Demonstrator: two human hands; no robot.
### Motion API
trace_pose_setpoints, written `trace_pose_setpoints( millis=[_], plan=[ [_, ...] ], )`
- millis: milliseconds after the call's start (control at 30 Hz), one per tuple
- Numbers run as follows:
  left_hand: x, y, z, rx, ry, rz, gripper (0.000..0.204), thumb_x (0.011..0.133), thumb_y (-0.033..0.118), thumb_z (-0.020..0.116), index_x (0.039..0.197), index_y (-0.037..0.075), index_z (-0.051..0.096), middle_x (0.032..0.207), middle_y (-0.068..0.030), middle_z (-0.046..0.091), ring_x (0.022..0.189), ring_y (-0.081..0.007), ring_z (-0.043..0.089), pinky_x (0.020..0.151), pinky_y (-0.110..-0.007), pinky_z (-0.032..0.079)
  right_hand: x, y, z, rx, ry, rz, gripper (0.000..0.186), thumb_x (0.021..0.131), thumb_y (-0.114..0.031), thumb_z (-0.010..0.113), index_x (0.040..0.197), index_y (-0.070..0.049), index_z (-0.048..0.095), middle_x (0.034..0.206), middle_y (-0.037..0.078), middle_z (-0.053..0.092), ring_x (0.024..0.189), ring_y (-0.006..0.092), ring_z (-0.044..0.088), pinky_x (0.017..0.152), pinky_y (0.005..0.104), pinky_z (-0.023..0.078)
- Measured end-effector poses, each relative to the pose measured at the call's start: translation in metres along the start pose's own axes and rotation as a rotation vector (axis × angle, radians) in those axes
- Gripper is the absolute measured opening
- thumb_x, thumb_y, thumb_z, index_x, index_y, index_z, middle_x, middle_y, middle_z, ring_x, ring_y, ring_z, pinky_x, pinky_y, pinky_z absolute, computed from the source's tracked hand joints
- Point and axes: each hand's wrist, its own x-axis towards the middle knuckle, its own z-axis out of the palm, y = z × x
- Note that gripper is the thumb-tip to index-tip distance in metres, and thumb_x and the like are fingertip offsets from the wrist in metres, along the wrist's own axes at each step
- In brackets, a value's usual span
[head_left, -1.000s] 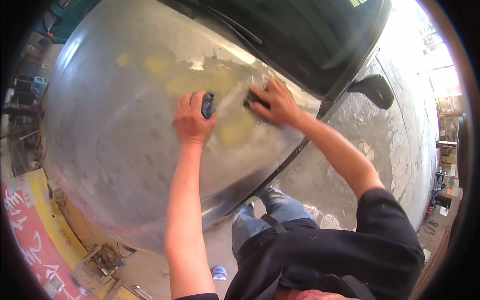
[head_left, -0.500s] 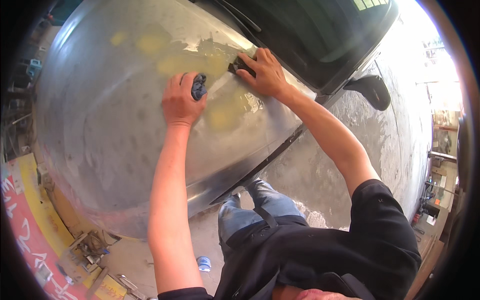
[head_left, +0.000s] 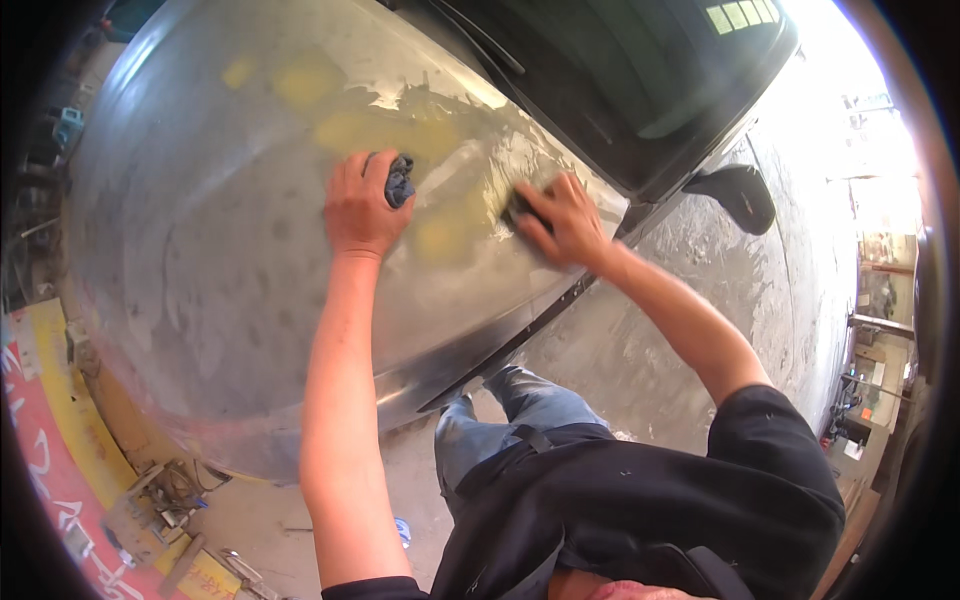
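Before me is a car's grey, stripped hood [head_left: 220, 250], wet in places, with several yellowish patches. My left hand [head_left: 367, 205] rests on it, fingers closed around a crumpled dark blue-grey rag [head_left: 399, 182]. Farther right, my right hand [head_left: 568, 222] presses a small dark block [head_left: 520, 207] against the wet surface near the windshield corner. That block looks like a sanding pad, though motion blurs it and the fingers partly cover it. Glossy streaks of liquid surround the block.
The dark windshield [head_left: 620, 80] and wiper [head_left: 480, 35] lie at the upper right, beside the side mirror [head_left: 738, 197]. A grey fender and door panel [head_left: 680, 300] curve along my right. Tools and metal parts [head_left: 165, 505] lie on the floor at lower left, near a red and yellow sheet [head_left: 75, 440].
My right hand has slid the dark block rightward and toward me across the hood, and wet streaks now show where it was. The left hand with its rag has barely moved.
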Motion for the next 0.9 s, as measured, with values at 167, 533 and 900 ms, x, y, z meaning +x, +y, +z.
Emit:
trace_pose_setpoints(
  millis=[167, 533, 900],
  plan=[
    [0.007, 0.013, 0.010, -0.053, -0.013, -0.037, 0.044, 0.078, 0.021, 0.086, 0.121, 0.022, 0.076, 0.119, -0.0038, 0.072, 0.109, -0.0333, 0.069, 0.090, -0.046, 0.061, 0.069, 0.028, 0.001, -0.088, 0.074, -0.033, 0.046, 0.102, -0.038, 0.076, 0.141, -0.015, 0.075, 0.106, 0.016, 0.057, 0.102, 0.0362, 0.057, 0.092, 0.0476, 0.050],
    [0.008, 0.016, 0.006, -0.026, -0.004, -0.028, 0.044, 0.077, 0.020, 0.086, 0.120, 0.023, 0.075, 0.116, -0.0024, 0.071, 0.109, -0.0309, 0.070, 0.087, -0.045, 0.061, 0.091, 0.012, 0.010, -0.112, 0.017, -0.005, 0.049, 0.103, -0.041, 0.074, 0.146, -0.019, 0.072, 0.112, 0.022, 0.060, 0.110, 0.0416, 0.061, 0.098, 0.0518, 0.052],
    [0.011, 0.015, -0.003, -0.058, -0.026, -0.038, 0.049, 0.079, 0.024, 0.090, 0.124, 0.016, 0.074, 0.121, -0.0150, 0.071, 0.114, -0.0402, 0.071, 0.098, -0.051, 0.060, 0.095, 0.007, 0.036, -0.207, 0.184, -0.179, 0.042, 0.106, -0.044, 0.072, 0.140, -0.020, 0.075, 0.106, 0.022, 0.063, 0.104, 0.0434, 0.063, 0.088, 0.0538, 0.054]
  ],
)
